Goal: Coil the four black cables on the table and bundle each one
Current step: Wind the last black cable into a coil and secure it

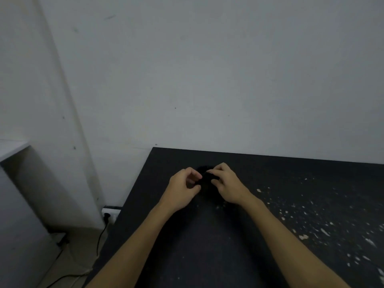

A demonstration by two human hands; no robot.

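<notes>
— What do we have in front of us?

— We see a dark counter (218,235) pushed against a pale wall (207,69), and both of our hands meet over it near its far edge. Between them sits a black cable (204,179), a dark bunched mass that blurs into the counter, so we cannot make out its loops.

— How are the hands set on it?

— Our left hand (185,189) is just left of the cable, fingers curled and thumb drawn in toward its edge; it seems to pinch the bundle there, though the dark hides the contact itself. Our right hand (225,185) is just right of the cable, fingers bent over its top and gripping it, with a small light glint at the fingertips.

— And the other cables?

— We cannot pick out any others on the counter in this light.

— What else is around the cable?

— To its right the counter is speckled with pale flecks (311,221). Well to its left, past the counter's edge, a white wall socket (110,214) holds a plug, and a thin black cord (99,240) runs from it down to the floor.
</notes>
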